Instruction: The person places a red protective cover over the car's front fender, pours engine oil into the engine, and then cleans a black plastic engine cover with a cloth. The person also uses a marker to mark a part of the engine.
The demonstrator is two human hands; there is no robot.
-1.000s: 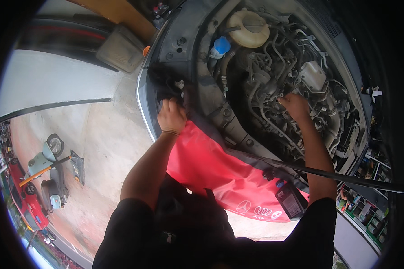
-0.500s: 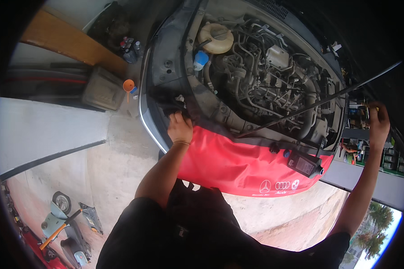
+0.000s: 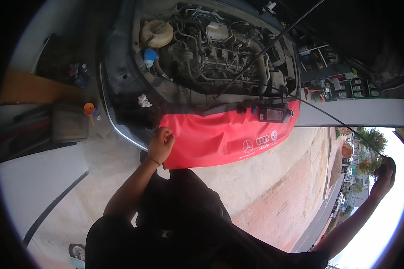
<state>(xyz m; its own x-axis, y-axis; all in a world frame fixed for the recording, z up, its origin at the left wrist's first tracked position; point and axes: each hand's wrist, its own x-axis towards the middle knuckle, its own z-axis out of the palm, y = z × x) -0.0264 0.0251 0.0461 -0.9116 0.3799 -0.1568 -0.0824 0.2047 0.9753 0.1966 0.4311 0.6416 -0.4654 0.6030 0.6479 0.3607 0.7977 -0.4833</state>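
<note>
My right hand (image 3: 385,172) is raised far out to the right, its fingers closed on the end of a long thin dipstick (image 3: 332,113). The dipstick slants down from the hand toward the right side of the engine (image 3: 224,54); whether its lower end is still inside is hard to see. My left hand (image 3: 160,145) is over the left edge of the red fender cover (image 3: 202,139), fingers curled in. Anything in that hand is hidden. Just beyond it, a crumpled white tissue (image 3: 143,101) lies on the dark front of the car.
A black bottle (image 3: 274,113) lies on the cover near a blue cap (image 3: 254,110). The hood prop rod (image 3: 265,51) crosses the engine bay. A cream coolant tank (image 3: 157,33) and blue-capped reservoir (image 3: 149,57) sit at left. An orange funnel (image 3: 89,109) is beside the car.
My right hand has moved outward and away from the engine, drawing the dipstick into view. My left hand has come back from the car's front edge. The view has turned to the right.
</note>
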